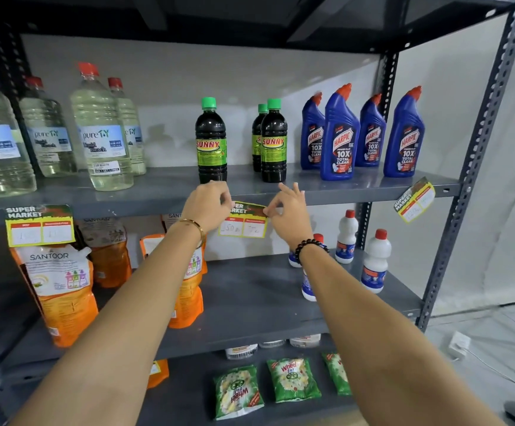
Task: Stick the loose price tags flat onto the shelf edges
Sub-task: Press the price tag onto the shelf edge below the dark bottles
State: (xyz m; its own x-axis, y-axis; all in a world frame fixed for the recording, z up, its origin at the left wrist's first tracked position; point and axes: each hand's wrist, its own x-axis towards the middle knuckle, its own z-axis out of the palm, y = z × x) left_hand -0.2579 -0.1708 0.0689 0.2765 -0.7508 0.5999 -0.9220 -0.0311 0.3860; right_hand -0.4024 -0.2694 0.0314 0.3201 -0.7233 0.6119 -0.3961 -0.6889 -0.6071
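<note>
A yellow-edged "Super Market" price tag (245, 222) hangs on the grey shelf edge (348, 196) below the Sunny bottles. My left hand (208, 204) pinches its top left corner. My right hand (290, 210) pinches its top right corner with thumb and forefinger, the other fingers spread. A second tag (39, 226) lies flat on the same edge at the left. A third tag (414, 199) at the right end is tilted and peels away from the edge.
Bleach bottles (102, 130), dark Sunny bottles (211, 142) and blue Harpic bottles (340, 136) stand on the shelf above the edge. Orange Santoor pouches (61, 287) and white bottles (374, 262) sit below, green Wheel packets (293, 379) lower still. A perforated steel post (477, 155) bounds the right.
</note>
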